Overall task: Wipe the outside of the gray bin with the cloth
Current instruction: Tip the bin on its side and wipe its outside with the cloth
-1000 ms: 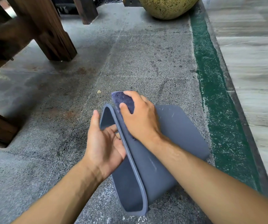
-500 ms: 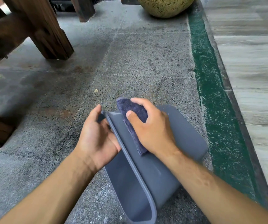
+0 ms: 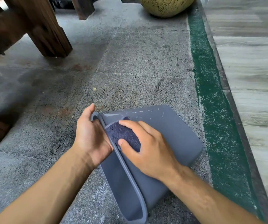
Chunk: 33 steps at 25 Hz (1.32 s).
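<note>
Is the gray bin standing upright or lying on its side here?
On its side. The gray bin lies on the floor, mouth facing left, broad wall up under the cloth.

no readable text, labels or numbers appear anywhere.

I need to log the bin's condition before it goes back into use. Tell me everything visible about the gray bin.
The gray bin looks like smooth, matte plastic with rounded corners and a raised rim. It lies on its side on the speckled stone floor, open mouth toward the left. Pale scuffs mark the upturned side near its far edge. The left hand grips the rim at the mouth, and the right hand presses a dark cloth onto the outer wall.
</note>
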Tool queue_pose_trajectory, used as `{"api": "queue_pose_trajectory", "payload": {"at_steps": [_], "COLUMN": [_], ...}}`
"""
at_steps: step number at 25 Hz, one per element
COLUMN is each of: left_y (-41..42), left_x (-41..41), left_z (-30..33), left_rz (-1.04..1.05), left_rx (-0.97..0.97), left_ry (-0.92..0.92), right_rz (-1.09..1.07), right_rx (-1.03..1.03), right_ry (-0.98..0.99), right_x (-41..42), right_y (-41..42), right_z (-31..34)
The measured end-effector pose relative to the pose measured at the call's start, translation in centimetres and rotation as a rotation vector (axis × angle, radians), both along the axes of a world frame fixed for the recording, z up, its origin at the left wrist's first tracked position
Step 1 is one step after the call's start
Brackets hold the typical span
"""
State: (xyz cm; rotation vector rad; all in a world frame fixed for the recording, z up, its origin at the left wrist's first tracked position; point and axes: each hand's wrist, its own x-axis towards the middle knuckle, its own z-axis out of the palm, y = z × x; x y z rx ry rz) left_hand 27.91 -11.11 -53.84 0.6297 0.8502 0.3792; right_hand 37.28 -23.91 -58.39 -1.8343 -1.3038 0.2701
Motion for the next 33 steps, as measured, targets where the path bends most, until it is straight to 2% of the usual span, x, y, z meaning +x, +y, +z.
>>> {"api": "queue_pose_trajectory", "payload": {"at_steps": [6, 11, 14, 16, 20, 33], "left_y": [0.3, 0.0, -0.6, -1.1, -1.5, -1.2], "left_x": [-0.7, -0.4, 0.0, 0.3, 0.5, -0.1], "left_z": [-1.0, -1.2, -1.0, -1.2, -2.0, -2.7], "left_rz": [0.041, -0.022, -0.078, -0.041, 0.078, 0.182], "left_rx": [-0.008, 0.144, 0.242, 0.363, 0.494, 0.456], "left_ry": [0.017, 0.081, 0.15, 0.24, 0.214, 0.253], "right_rz": [0.015, -0.094, -0.233, -0.31, -0.444, -0.706], "right_rx": [0.119, 0.218, 0.245, 0.259, 0.264, -0.02], "right_ry": [-0.31, -0.428, -0.442, -0.458, -0.473, -0.261], "right_x": [0.0, 1.1, 1.5, 1.3, 1.7, 9.1], "right_y": [0.7, 3.2, 4.4, 4.7, 4.7, 1.4], "right_z": [-2.2, -2.3, -2.0, -2.1, -2.4, -4.6]}}
